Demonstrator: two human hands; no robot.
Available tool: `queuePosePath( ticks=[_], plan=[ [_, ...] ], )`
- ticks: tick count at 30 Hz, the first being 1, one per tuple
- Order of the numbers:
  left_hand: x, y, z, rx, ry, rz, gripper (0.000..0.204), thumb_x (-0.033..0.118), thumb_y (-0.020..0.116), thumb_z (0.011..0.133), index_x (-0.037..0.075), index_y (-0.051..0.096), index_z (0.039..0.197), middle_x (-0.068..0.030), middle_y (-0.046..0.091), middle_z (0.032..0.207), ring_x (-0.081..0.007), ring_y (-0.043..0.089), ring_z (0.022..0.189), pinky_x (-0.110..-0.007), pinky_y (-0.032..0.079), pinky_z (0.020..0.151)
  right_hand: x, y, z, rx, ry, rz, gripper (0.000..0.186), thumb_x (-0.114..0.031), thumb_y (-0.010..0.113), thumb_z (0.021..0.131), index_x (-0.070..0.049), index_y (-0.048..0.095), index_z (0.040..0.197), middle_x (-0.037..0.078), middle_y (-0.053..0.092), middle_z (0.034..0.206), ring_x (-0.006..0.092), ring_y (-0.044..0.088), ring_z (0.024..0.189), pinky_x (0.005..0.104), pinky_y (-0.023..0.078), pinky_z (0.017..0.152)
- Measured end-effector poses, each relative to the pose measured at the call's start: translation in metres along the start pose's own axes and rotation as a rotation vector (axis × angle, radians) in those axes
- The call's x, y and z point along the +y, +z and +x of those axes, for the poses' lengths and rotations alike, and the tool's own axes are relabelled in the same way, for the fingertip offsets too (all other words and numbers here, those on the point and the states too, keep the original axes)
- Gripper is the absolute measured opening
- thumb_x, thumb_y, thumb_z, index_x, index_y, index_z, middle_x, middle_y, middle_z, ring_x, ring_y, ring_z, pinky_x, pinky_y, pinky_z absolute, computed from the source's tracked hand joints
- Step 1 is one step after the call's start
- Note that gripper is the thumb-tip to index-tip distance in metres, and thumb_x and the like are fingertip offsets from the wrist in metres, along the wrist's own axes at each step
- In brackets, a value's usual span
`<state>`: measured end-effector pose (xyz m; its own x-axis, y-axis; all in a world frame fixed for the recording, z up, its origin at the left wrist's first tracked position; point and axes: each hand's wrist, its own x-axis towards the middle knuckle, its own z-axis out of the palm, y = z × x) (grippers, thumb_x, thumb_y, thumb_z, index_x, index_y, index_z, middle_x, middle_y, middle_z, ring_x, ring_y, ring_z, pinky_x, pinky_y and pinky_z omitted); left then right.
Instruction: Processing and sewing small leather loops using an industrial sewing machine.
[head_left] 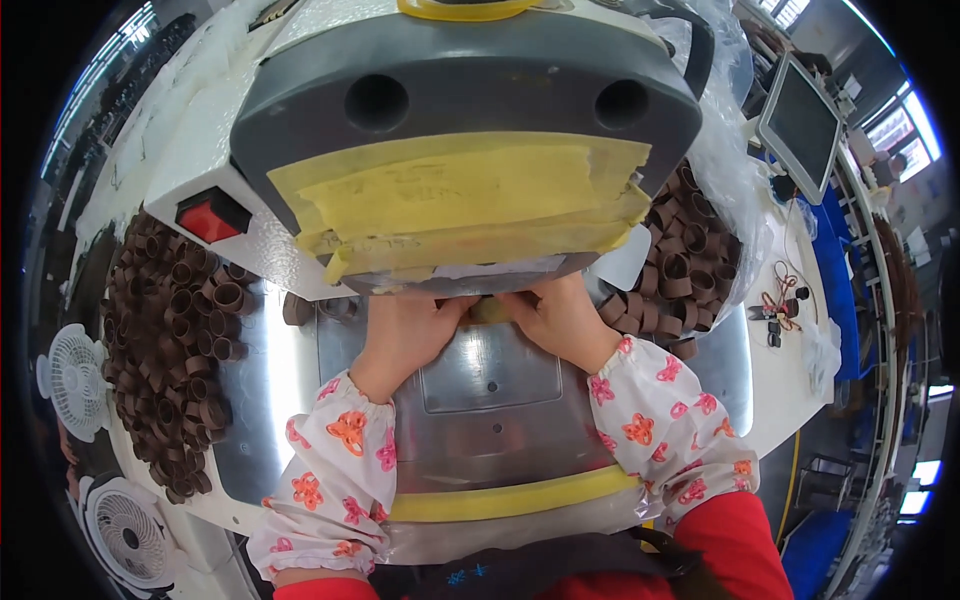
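Note:
Both my hands reach under the grey housing [470, 75] of a machine, whose front is covered in yellow tape [460, 190]. My left hand [408, 328] and my right hand [560, 318] face each other with bent fingers, thumbs turned inward. Between the thumbs shows a small yellowish-brown piece [488, 311]; its kind is unclear. The housing hides most of the fingertips. Below the hands lies a shiny metal work plate [490, 385]. A loose brown ring [297, 309] rests left of my left hand.
Heaps of brown rings lie at left [175, 330] and right [690, 265], the right one beside a clear plastic bag [735, 150]. A red switch [210, 216] sits on the machine's white side. White fans [128, 535] stand at far left, a monitor [800, 125] at far right.

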<state>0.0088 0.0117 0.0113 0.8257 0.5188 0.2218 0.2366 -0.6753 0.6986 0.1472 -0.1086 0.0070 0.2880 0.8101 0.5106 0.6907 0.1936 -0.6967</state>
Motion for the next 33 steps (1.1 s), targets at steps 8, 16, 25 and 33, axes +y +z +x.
queuePosePath(
  ticks=[8, 16, 25, 33],
  plan=[
    [-0.0017, 0.0029, -0.0021, 0.065, 0.093, 0.110, 0.017, 0.014, 0.065, 0.074, 0.005, 0.068, 0.088, -0.0093, 0.065, 0.080, -0.0233, 0.060, 0.073, -0.032, 0.047, 0.067, -0.0034, -0.0009, 0.0017, -0.001, 0.020, -0.023, 0.012, 0.003, 0.059, 0.072, 0.001, 0.059, 0.084, 0.019, 0.055, 0.085, 0.0366, 0.055, 0.076, 0.0388, 0.046, 0.063],
    [-0.0062, 0.0032, 0.0008, 0.062, 0.092, 0.073, 0.022, 0.019, 0.066, 0.072, 0.008, 0.067, 0.091, -0.0090, 0.065, 0.088, -0.0271, 0.059, 0.081, -0.035, 0.045, 0.073, -0.0027, 0.0008, 0.0021, 0.009, -0.026, -0.042, 0.013, 0.005, 0.057, 0.071, 0.001, 0.058, 0.083, 0.020, 0.055, 0.086, 0.0365, 0.055, 0.073, 0.0395, 0.046, 0.062],
    [-0.0082, 0.0057, -0.0004, 0.030, 0.079, 0.114, 0.025, 0.022, 0.066, 0.072, 0.010, 0.066, 0.094, -0.0083, 0.064, 0.093, -0.0295, 0.058, 0.088, -0.039, 0.044, 0.077, -0.0079, -0.0013, 0.0022, 0.016, 0.071, -0.195, 0.006, -0.002, 0.058, 0.069, -0.004, 0.058, 0.075, 0.011, 0.055, 0.074, 0.0325, 0.055, 0.066, 0.0412, 0.044, 0.056],
    [-0.0064, 0.0012, 0.0000, -0.011, 0.033, 0.124, 0.020, 0.022, 0.065, 0.073, 0.009, 0.067, 0.088, -0.0088, 0.065, 0.084, -0.0289, 0.061, 0.078, -0.037, 0.047, 0.068, -0.0058, 0.0020, 0.0037, 0.053, 0.032, -0.231, 0.004, -0.002, 0.058, 0.066, -0.006, 0.057, 0.067, 0.009, 0.055, 0.069, 0.0300, 0.055, 0.063, 0.0408, 0.042, 0.055]
  ],
)
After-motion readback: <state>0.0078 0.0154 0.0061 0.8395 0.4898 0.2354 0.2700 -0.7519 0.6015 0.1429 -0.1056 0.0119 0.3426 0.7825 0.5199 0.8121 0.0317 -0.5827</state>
